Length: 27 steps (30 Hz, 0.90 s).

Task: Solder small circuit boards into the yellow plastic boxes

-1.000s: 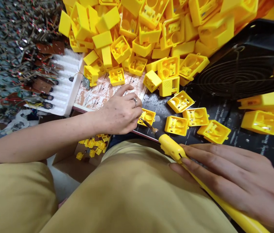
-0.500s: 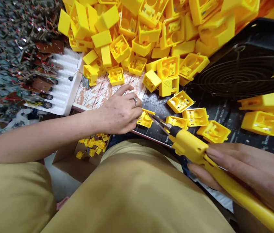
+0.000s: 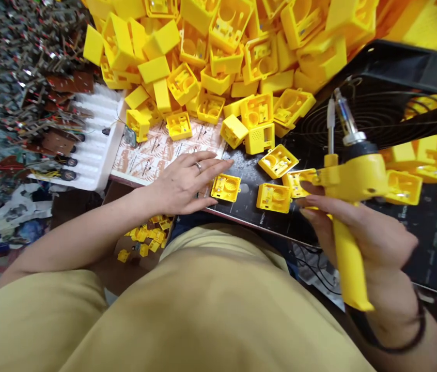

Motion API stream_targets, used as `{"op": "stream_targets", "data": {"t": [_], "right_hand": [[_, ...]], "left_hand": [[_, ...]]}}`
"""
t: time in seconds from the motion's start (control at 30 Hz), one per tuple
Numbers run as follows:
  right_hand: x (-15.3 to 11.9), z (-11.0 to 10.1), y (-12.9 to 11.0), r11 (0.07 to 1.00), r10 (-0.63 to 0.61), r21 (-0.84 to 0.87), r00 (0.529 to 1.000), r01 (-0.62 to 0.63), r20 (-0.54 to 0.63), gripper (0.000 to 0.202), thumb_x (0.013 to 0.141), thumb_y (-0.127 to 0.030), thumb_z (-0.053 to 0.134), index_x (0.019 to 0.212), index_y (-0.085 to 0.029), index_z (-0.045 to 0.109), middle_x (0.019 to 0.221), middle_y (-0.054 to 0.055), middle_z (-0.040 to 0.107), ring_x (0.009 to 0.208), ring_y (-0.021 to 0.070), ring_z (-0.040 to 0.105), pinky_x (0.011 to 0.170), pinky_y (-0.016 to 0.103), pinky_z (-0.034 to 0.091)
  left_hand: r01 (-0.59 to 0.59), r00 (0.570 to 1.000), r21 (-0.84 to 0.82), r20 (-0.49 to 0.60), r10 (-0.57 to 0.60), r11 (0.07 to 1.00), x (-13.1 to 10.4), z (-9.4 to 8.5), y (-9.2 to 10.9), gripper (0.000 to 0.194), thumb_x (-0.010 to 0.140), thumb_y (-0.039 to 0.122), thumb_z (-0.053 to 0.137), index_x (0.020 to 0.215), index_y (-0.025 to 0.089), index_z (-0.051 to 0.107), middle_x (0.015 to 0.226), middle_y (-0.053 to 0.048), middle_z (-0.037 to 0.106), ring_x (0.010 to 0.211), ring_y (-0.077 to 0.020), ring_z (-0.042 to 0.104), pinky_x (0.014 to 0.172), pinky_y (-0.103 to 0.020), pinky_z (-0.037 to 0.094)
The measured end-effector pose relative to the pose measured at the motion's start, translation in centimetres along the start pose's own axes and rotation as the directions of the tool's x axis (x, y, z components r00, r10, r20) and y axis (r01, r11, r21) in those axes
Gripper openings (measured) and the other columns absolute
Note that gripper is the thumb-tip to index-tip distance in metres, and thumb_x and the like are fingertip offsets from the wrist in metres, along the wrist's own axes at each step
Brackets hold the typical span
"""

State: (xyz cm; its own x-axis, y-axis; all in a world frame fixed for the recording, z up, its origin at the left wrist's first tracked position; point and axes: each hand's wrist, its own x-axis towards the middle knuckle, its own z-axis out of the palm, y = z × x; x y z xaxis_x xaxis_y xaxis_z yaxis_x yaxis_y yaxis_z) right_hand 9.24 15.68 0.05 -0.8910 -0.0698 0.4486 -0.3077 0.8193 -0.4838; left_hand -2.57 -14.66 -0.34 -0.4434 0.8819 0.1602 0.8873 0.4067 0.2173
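My left hand (image 3: 187, 181) lies flat on the bench, fingers stretched apart, beside a small yellow plastic housing (image 3: 226, 187). Its thumb and fingers sit at the housing's left side; I cannot tell whether they touch it. My right hand (image 3: 369, 232) grips a yellow soldering gun (image 3: 354, 178), whose metal tip and thin feed tube point up and away. Right-hand fingertips reach close to another open yellow housing (image 3: 298, 181), partly hidden behind them. Between the hands stand a housing with a speaker grille (image 3: 275, 198) and one turned at an angle (image 3: 278, 161).
A large heap of yellow housings (image 3: 226, 62) fills the back. A black fan (image 3: 408, 67) stands at the right rear. On the left, a white foam tray (image 3: 98, 155) carries wired parts beside piled circuit boards (image 3: 20, 82). Below the bench edge, a carton holds small yellow pieces (image 3: 149, 235).
The soldering gun has swung up and away from the housing by my left hand, its tip now pointing upward. My left fingers have spread out. A front housing has shifted near my right fingers.
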Motion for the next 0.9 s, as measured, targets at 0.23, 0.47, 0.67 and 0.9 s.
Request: {"op": "stream_targets", "data": {"t": [0.23,0.47,0.67,0.9], "right_hand": [[1.4,1.8,0.5,0.915,-0.397,-0.082,0.918,0.396,0.006,0.051,0.079,-0.021,0.081,0.123,-0.024,0.056,0.103,0.004,0.074,0.095,0.0198,0.072,0.085,0.032,0.056],[1.4,2.6,1.2,0.886,-0.443,-0.096,0.89,0.453,0.105,0.05,0.082,-0.026,0.078,0.126,-0.026,0.054,0.111,0.005,0.072,0.094,0.0198,0.071,0.101,0.039,0.048],[1.7,3.3,1.1,0.865,-0.481,-0.088,0.867,0.494,0.129,0.042,0.084,-0.023,0.075,0.122,-0.027,0.056,0.106,0.006,0.072,0.093,0.0218,0.07,0.091,0.04,0.05],[3.0,4.8,-1.3,0.871,-0.483,-0.036,0.868,0.49,0.114,0.04,0.085,-0.027,0.076,0.118,-0.025,0.054,0.1,0.003,0.071,0.086,0.0203,0.07,0.083,0.038,0.052]], "left_hand": [[0.0,0.997,0.003,-0.08,0.0,1.0,-0.6,-0.9,0.0,0.075,0.09,0.048,0.056,0.15,0.01,0.032,0.143,-0.022,0.051,0.135,-0.0328,0.047,0.109,-0.047,0.043],[0.017,1.0,0.179,-0.01,-0.016,0.984,0.1,0.2,0.6,0.067,0.092,0.057,0.051,0.145,0.018,0.046,0.135,-0.016,0.061,0.126,-0.0326,0.054,0.1,-0.047,0.046],[-0.032,0.98,0.006,0.199,0.03,0.999,-3.7,-7.7,0.7,0.04,0.096,0.045,0.051,0.124,0.021,0.066,0.109,-0.011,0.072,0.09,-0.0207,0.068,0.075,-0.031,0.053],[0.316,0.947,0.236,-0.143,-0.289,0.919,-1.7,-6.4,-4.1,0.036,0.093,0.03,0.054,0.126,0.017,0.064,0.124,-0.013,0.067,0.107,-0.0257,0.065,0.092,-0.04,0.053]]}}
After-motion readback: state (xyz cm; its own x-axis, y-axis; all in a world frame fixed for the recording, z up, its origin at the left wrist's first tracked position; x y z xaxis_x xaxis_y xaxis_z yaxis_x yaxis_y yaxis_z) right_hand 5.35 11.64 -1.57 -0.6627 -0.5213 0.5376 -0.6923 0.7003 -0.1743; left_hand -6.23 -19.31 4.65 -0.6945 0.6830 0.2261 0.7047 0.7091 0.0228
